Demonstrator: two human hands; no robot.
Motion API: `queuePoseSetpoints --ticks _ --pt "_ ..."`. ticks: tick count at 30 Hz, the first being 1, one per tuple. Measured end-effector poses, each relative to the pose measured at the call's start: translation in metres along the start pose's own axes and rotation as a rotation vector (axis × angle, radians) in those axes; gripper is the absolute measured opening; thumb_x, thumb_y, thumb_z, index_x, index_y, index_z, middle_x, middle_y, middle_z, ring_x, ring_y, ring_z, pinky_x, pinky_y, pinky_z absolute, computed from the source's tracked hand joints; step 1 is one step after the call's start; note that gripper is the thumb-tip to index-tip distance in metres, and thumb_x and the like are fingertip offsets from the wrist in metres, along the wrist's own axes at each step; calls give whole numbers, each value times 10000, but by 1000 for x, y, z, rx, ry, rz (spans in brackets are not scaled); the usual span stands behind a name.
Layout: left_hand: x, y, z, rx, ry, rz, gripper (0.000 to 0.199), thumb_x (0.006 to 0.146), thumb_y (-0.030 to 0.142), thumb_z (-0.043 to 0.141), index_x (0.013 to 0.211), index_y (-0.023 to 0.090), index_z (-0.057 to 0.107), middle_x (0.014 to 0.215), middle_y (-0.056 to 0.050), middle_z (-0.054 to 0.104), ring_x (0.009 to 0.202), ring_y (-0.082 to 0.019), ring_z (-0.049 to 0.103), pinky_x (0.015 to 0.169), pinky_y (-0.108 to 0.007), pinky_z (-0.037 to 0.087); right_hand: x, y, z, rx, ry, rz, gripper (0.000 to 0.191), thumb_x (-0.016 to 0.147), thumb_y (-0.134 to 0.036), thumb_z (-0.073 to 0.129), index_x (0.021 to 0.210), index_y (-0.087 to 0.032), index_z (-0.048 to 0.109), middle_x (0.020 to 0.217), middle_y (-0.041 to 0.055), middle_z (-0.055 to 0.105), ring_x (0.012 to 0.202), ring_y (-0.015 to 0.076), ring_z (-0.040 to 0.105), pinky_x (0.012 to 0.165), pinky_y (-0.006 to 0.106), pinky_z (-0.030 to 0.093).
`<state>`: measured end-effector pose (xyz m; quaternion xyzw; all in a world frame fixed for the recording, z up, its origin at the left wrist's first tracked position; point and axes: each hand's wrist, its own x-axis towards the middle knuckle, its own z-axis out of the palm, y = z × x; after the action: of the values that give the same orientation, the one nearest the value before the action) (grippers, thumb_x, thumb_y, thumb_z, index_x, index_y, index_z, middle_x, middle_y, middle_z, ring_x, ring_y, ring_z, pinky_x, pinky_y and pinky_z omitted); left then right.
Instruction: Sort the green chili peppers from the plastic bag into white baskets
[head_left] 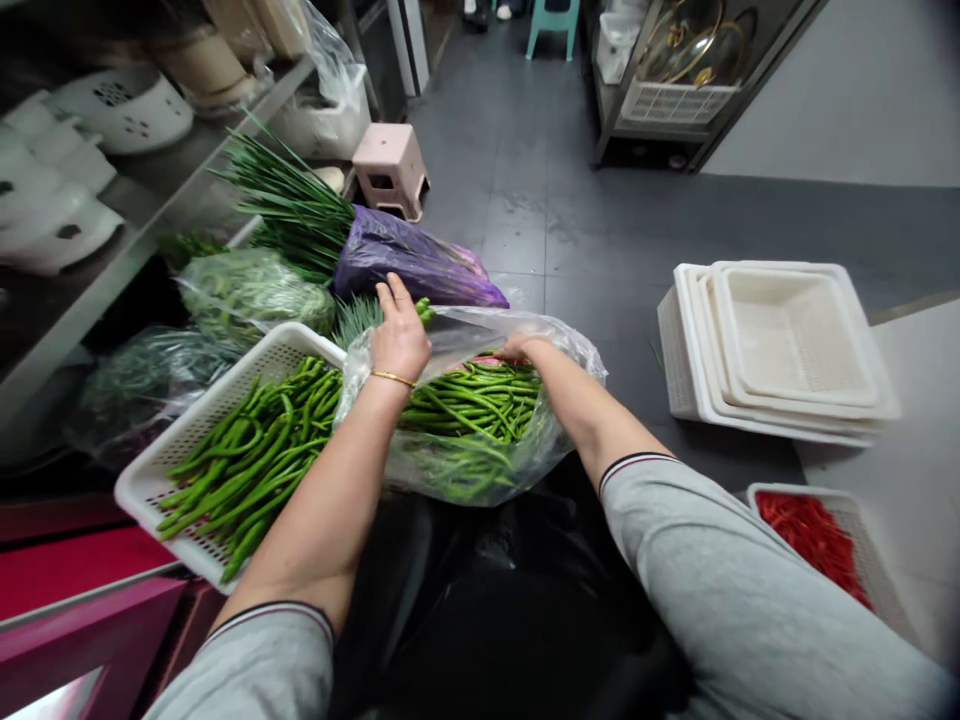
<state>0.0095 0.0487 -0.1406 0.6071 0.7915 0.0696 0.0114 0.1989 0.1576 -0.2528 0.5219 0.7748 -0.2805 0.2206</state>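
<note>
Left fingers (401, 290) extend above the plastic bag (583, 352), grip unclear; right fingers (514, 347) reach inside, grip hidden. Some green peppers (262, 450) occupy the basket (133, 488) left of the fingers; others are bagged near them.

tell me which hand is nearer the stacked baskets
Right. The stacked baskets stand off to the right of the right hand; the left hand is farther away, at the left of the clear bag.
</note>
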Motion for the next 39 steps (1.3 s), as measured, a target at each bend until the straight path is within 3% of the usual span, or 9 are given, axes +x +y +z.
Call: queuePoseSetpoints --ticks 3,7,15,20,24,27,32,36,39 --pt "-8 0 -18 -55 26 70 744 818 150 516 1514 119 253 1485 -246 400 1151 -310 620 910 -371 526 -10 5 -10 -43 -35 -13 334 787 -357 686 1021 -123 731 981 118 734 873 233 676 814 292 507" --pt "-48 28 -22 -149 -194 549 457 829 164 506 1282 177 568 1264 -138 621 1113 -270 634 927 -353 518 -42 -6 -20 50 20 -165 242 798 -305 641 957 -132 702 877 95 720 785 186 663 707 246 509" --pt "-54 26 26 -130 -266 599 793 788 40 447 1524 275 267 1617 -84 216 1146 -236 612 873 -330 541 -109 0 18 565 -84 -433 257 731 -168 636 984 -136 665 796 18 698 674 125 629 604 209 493" --pt "-21 -19 -53 -142 187 67 723 828 124 497 1513 162 268 1579 -173 262 1258 -307 511 979 -431 489 -135 -3 42 105 138 -259 280 838 -369 639 1005 -160 722 958 79 735 863 193 655 728 248 465" --pt "-68 -6 -104 -287 383 275 354 910 218 445 1247 189 548 1243 -84 598 1194 -232 532 1058 -396 432 -155 -9 28 203 287 -367 315 937 -330 497 1117 -169 700 1088 92 713 983 198 642 838 267 451" --pt "-104 23 -76 -322 32 617 407 860 188 499 1263 198 554 1228 -97 616 1154 -230 567 998 -345 466 -175 -7 11 375 254 -534 313 934 -229 447 1142 -159 671 892 54 705 823 156 635 782 263 467" --pt "-87 48 -5 -386 -209 604 342 810 317 611 1104 145 637 984 -104 688 939 -253 624 847 -349 484 -199 -2 -3 841 205 -633 391 951 -352 434 1292 -172 497 524 -90 427 437 80 414 485 191 386" --pt "-62 41 -5 -461 -250 648 221 793 370 606 812 155 654 736 -42 631 722 -185 567 720 -284 438 -175 6 -2 1044 352 -635 421 965 -403 366 1342 -218 379 546 -108 401 407 71 367 448 166 365" --pt "-51 28 -13 -567 -216 546 184 744 314 585 759 140 640 677 -4 574 666 -147 510 658 -247 397 -134 11 10 726 353 -433 383 979 -351 329 1284 -172 477 692 -21 596 555 101 547 564 208 464"
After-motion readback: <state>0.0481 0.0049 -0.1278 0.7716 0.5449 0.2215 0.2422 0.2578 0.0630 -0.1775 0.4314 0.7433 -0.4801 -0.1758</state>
